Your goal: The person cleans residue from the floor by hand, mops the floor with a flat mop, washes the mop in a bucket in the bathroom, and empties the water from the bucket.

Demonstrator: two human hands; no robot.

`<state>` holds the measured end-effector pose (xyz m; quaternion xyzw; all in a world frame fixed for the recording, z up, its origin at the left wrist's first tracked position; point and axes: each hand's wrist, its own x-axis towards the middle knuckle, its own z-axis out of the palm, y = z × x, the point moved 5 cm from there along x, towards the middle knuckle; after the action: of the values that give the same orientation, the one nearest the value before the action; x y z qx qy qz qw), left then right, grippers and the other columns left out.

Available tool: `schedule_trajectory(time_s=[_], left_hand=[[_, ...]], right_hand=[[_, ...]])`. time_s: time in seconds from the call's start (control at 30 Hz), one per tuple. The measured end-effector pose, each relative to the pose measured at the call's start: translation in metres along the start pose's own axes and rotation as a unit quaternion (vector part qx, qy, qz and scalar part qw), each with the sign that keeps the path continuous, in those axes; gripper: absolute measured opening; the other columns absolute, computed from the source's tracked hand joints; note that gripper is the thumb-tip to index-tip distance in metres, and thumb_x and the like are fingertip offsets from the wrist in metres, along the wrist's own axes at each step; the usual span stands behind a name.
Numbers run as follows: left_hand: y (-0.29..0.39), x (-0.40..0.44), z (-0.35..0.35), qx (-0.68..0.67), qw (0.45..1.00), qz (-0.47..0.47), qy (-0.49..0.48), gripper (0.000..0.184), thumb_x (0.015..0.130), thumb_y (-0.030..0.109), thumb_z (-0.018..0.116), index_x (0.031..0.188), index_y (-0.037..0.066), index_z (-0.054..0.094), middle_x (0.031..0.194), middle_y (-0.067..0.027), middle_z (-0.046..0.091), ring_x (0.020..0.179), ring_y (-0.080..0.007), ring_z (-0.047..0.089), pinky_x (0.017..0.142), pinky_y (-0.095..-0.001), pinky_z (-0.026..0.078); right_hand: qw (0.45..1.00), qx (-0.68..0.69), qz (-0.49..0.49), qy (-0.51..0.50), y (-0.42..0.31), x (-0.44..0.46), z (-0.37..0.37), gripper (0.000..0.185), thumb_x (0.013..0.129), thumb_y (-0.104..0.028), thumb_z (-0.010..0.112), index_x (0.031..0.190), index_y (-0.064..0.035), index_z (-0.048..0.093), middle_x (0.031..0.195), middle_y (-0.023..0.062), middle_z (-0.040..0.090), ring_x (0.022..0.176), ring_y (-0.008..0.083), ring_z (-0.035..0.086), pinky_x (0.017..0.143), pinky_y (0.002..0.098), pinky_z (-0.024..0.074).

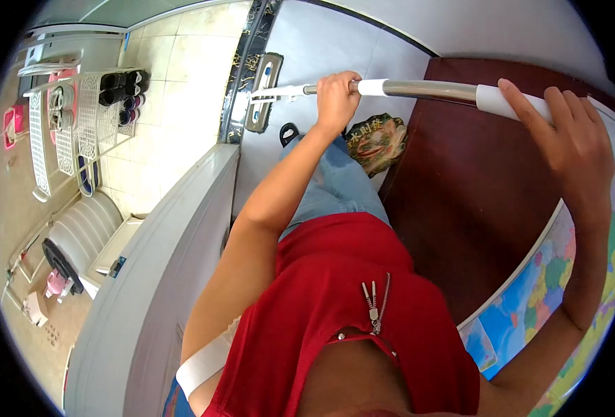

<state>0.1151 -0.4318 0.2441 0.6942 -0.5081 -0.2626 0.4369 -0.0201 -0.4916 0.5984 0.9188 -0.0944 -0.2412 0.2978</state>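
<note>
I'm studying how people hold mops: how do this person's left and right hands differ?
The left hand is closed around the metal pole, while the right hand is at the white end grip with its fingers extended and spread. The left hand is nearer the mop head; the right hand is by the pole's other end. Both are bare and at the same pole.

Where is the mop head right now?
In the head view, the mop head sits upper left of centre on the pale tiled floor, between the dark patterned strip and the left hand.
</note>
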Motion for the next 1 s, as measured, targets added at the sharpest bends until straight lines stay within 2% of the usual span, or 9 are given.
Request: schedule_trajectory(time_s=[0.1, 0.2, 0.3, 0.4, 0.5, 0.6, 0.77, 0.93, 1.0], left_hand=[[-0.003, -0.017, -0.006, 0.001, 1.0, -0.004, -0.003, 0.009, 0.074, 0.006, 0.064, 0.082, 0.004, 0.068, 0.073, -0.0176, 0.065, 0.072, -0.0373, 0.062, 0.07, -0.0458, 0.047], [-0.01, -0.031, -0.008, 0.013, 0.999, -0.02, -0.038, 0.012, 0.074, 0.007, 0.064, 0.084, 0.004, 0.068, 0.074, -0.0176, 0.065, 0.073, -0.0364, 0.063, 0.069, -0.0444, 0.048], [-0.004, -0.036, -0.005, -0.032, 0.997, 0.019, -0.072, 0.013, 0.073, 0.005, 0.064, 0.086, 0.004, 0.068, 0.076, -0.0174, 0.066, 0.074, -0.0356, 0.063, 0.069, -0.0434, 0.049], [-0.001, -0.037, 0.019, -0.038, 0.992, 0.022, -0.121, 0.017, 0.07, 0.002, 0.065, 0.086, 0.005, 0.068, 0.078, -0.0167, 0.066, 0.075, -0.0346, 0.064, 0.07, -0.0424, 0.05], [0.016, -0.047, 0.031, -0.036, 0.992, 0.03, -0.113, 0.02, 0.068, 0.001, 0.066, 0.086, 0.007, 0.069, 0.079, -0.0159, 0.067, 0.074, -0.0343, 0.064, 0.071, -0.0429, 0.05], [0.054, -0.049, 0.032, -0.038, 0.992, 0.054, -0.103, 0.017, 0.066, 0.005, 0.069, 0.082, 0.008, 0.067, 0.074, -0.0124, 0.066, 0.074, -0.0325, 0.064, 0.07, -0.043, 0.048], [0.107, -0.03, 0.05, -0.057, 0.985, 0.103, -0.124, 0.015, 0.067, 0.011, 0.071, 0.081, 0.011, 0.065, 0.073, -0.0089, 0.065, 0.075, -0.0303, 0.063, 0.071, -0.0427, 0.045], [0.095, 0.0, 0.068, -0.025, 0.984, 0.135, -0.113, 0.009, 0.071, 0.015, 0.069, 0.079, 0.013, 0.065, 0.073, -0.0092, 0.065, 0.073, -0.0306, 0.064, 0.069, -0.0437, 0.046], [0.075, 0.014, 0.07, -0.009, 0.987, 0.111, -0.112, 0.008, 0.072, 0.016, 0.068, 0.078, 0.012, 0.066, 0.072, -0.0107, 0.065, 0.072, -0.0317, 0.064, 0.068, -0.0446, 0.048]], right_hand=[[0.999, -0.006, -0.025, 0.032, -0.007, 0.004, -0.005, 0.062, 0.075, -0.004, 0.07, 0.132, -0.0234, 0.057, 0.086, 0.0068, 0.059, 0.079, 0.02, 0.062, 0.075, 0.0339, 0.054], [0.999, 0.006, -0.007, 0.041, -0.019, 0.001, -0.006, 0.049, 0.079, -0.011, 0.062, 0.126, -0.0236, 0.06, 0.081, 0.0037, 0.054, 0.076, 0.0175, 0.057, 0.071, 0.0316, 0.0486], [0.999, 0.008, 0.023, 0.032, -0.029, -0.012, -0.002, 0.047, 0.079, -0.011, 0.061, 0.124, -0.0236, 0.061, 0.077, 0.0019, 0.049, 0.072, 0.016, 0.054, 0.067, 0.0312, 0.047], [0.999, 0.001, 0.05, 0.007, -0.037, -0.034, 0.009, 0.048, 0.077, -0.01, 0.062, 0.124, -0.0233, 0.062, 0.08, 0.0025, 0.051, 0.073, 0.0158, 0.054, 0.065, 0.0312, 0.0461], [0.998, 0.031, 0.059, -0.01, -0.038, -0.057, 0.003, 0.053, 0.077, -0.007, 0.064, 0.127, -0.0238, 0.059, 0.083, 0.0037, 0.054, 0.076, 0.0166, 0.056, 0.068, 0.0306, 0.048], [0.995, 0.006, 0.077, -0.063, -0.027, -0.097, -0.006, 0.061, 0.074, -0.003, 0.072, 0.13, -0.0236, 0.059, 0.091, 0.0066, 0.062, 0.085, 0.0184, 0.062, 0.072, 0.0302, 0.0517], [0.987, -0.063, 0.092, -0.116, 0.002, -0.16, -0.016, 0.062, 0.077, -0.008, 0.073, 0.133, -0.026, 0.055, 0.096, 0.0062, 0.064, 0.086, 0.0193, 0.062, 0.073, 0.0308, 0.0527], [0.982, -0.104, 0.1, -0.123, -0.008, -0.132, -0.026, 0.063, 0.08, -0.008, 0.07, 0.136, -0.0293, 0.051, 0.097, 0.0057, 0.064, 0.083, 0.0169, 0.062, 0.069, 0.0293, 0.0529], [0.983, -0.125, 0.082, -0.103, -0.018, -0.104, -0.024, 0.065, 0.081, -0.006, 0.069, 0.138, -0.0298, 0.05, 0.096, 0.0053, 0.063, 0.082, 0.016, 0.062, 0.068, 0.0277, 0.0527]])
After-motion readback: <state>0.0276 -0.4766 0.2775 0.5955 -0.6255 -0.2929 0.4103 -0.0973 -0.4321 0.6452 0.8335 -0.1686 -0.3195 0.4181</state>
